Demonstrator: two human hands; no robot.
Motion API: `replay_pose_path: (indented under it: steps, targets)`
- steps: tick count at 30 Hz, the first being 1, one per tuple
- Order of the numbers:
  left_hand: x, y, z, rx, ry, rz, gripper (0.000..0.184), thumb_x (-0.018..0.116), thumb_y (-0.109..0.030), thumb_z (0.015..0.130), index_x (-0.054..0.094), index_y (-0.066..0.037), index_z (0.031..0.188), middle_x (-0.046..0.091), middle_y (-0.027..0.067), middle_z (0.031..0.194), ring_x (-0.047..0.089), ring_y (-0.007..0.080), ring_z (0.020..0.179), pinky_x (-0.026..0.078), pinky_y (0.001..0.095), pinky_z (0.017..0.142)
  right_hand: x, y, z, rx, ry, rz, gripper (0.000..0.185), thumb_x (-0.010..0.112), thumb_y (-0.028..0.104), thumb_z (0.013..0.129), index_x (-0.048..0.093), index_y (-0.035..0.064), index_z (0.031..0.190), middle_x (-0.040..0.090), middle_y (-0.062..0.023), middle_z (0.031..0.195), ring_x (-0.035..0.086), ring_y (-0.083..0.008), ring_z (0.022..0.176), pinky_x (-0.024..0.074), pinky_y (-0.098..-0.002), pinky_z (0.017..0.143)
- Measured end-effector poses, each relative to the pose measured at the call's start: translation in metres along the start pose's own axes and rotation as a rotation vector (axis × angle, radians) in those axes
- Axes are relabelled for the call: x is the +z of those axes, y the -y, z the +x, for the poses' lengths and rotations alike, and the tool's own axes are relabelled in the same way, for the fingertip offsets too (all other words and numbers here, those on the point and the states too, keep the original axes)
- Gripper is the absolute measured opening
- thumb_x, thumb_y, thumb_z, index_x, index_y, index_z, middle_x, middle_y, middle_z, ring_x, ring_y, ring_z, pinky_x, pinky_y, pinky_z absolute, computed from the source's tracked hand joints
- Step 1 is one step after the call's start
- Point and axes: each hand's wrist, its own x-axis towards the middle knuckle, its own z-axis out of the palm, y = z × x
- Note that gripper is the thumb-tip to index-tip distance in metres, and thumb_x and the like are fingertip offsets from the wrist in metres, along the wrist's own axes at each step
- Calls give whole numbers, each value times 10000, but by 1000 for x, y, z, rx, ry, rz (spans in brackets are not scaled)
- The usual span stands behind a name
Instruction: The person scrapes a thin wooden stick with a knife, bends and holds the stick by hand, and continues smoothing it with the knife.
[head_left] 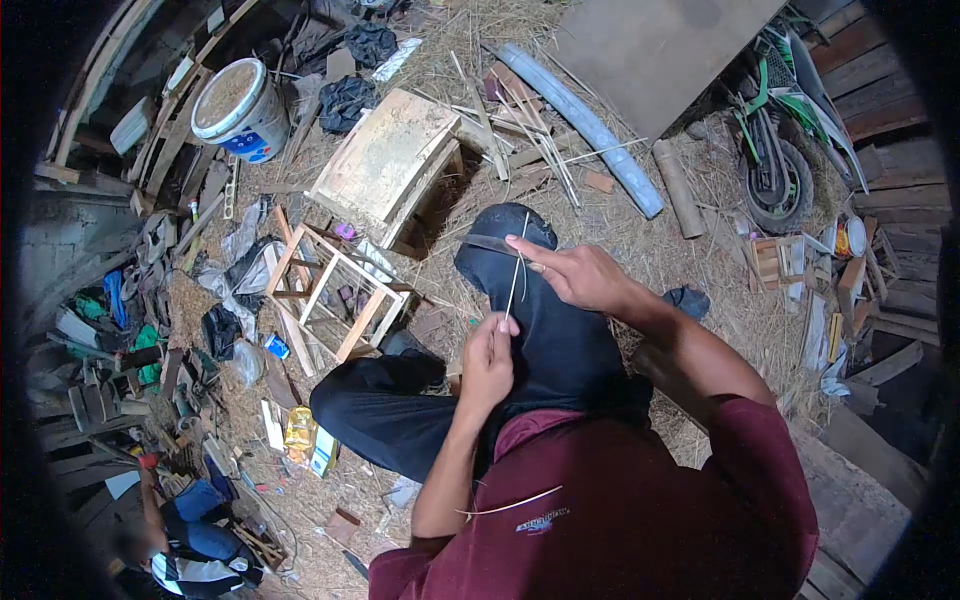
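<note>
My left hand [487, 362] is closed, pinching the lower end of a thin pale strip [513, 292] that looks like split bamboo or cane. The strip runs up over my dark-trousered knee. My right hand [575, 276] is wrapped round a knife [486, 243]; its dark blade points left across the knee. Blade and strip cross near my right fingertips, and a fine curl hangs there. The knife's handle is mostly hidden by the hand. Another thin pale sliver [512, 503] lies on the front of my maroon shirt.
A wooden box-like bench [385, 150] and a small wooden frame [335, 290] stand ahead. A white bucket [240, 105] is at the upper left, a motorbike [780, 150] at the upper right. A grey pipe [585, 130] lies on the straw. Another person [200, 530] sits at the lower left.
</note>
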Motion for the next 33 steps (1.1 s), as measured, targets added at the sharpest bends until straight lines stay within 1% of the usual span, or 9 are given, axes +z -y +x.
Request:
replay_pose_path:
  steps: [1, 5, 8, 9, 11, 14, 16, 21, 33]
  targets:
    - [-3, -7, -13, 19, 5, -46, 215, 418, -142, 1027, 538, -26, 891, 440, -29, 702, 389, 58, 621, 323, 252, 554, 1, -1, 1, -4, -24, 35, 577, 539, 171, 924, 372, 295, 1463, 641, -213, 742, 637, -394, 635, 514, -477, 577]
    - [-23, 9, -58, -154, 47, -122, 238, 393, -173, 1047, 537, -55, 899, 390, -69, 693, 333, 12, 608, 255, 209, 534, 3, -6, 5, 40, -51, 56, 544, 513, 193, 944, 375, 275, 1463, 659, -235, 914, 637, -405, 657, 517, -471, 601]
    - [-28, 8, -50, -246, 71, -258, 243, 397, -189, 1049, 542, -57, 903, 389, -67, 668, 337, 21, 581, 266, 216, 522, -1, 0, 7, 19, -37, 96, 524, 497, 206, 952, 386, 275, 1459, 654, -242, 898, 635, -406, 655, 517, -473, 605]
    - [-25, 3, -36, -101, 75, -203, 269, 390, -225, 1053, 549, -62, 910, 385, -67, 636, 339, 31, 550, 270, 224, 501, 2, -1, 8, -46, -49, 121, 520, 495, 210, 953, 389, 275, 1458, 655, -237, 889, 633, -406, 650, 517, -472, 602]
    - [-19, -15, -3, -154, 99, -307, 263, 411, -260, 1043, 544, -74, 914, 384, -71, 629, 340, 33, 533, 254, 227, 473, 12, -6, 7, -166, -78, 167, 512, 490, 219, 956, 394, 275, 1456, 657, -228, 872, 629, -406, 641, 516, -471, 597]
    - [-6, -21, 42, -136, 119, -359, 259, 420, -277, 1037, 541, -83, 913, 376, -74, 627, 335, 37, 524, 243, 227, 462, -2, 8, 6, -50, 85, 76, 524, 503, 217, 949, 391, 285, 1457, 666, -201, 862, 625, -407, 637, 520, -471, 594]
    - [-3, -12, 49, -94, 108, -322, 255, 421, -276, 1037, 538, -86, 913, 372, -73, 626, 331, 38, 519, 239, 227, 459, -5, 13, 8, 2, 70, 50, 533, 523, 215, 943, 391, 297, 1453, 670, -198, 879, 636, -404, 665, 527, -477, 599]
    - [-1, -6, 26, -44, 61, -266, 242, 430, -274, 1035, 531, -91, 913, 373, -69, 624, 324, 40, 502, 234, 232, 448, 2, 7, 2, -68, -18, 53, 536, 538, 223, 941, 390, 302, 1451, 668, -212, 882, 643, -394, 676, 527, -482, 595]
    - [-27, -6, -57, -234, 53, -321, 218, 409, -197, 1044, 536, -75, 915, 365, -81, 619, 318, 7, 517, 217, 219, 460, -2, 5, 9, 93, -72, 25, 544, 520, 193, 940, 384, 285, 1459, 666, -221, 880, 647, -403, 696, 525, -485, 621]
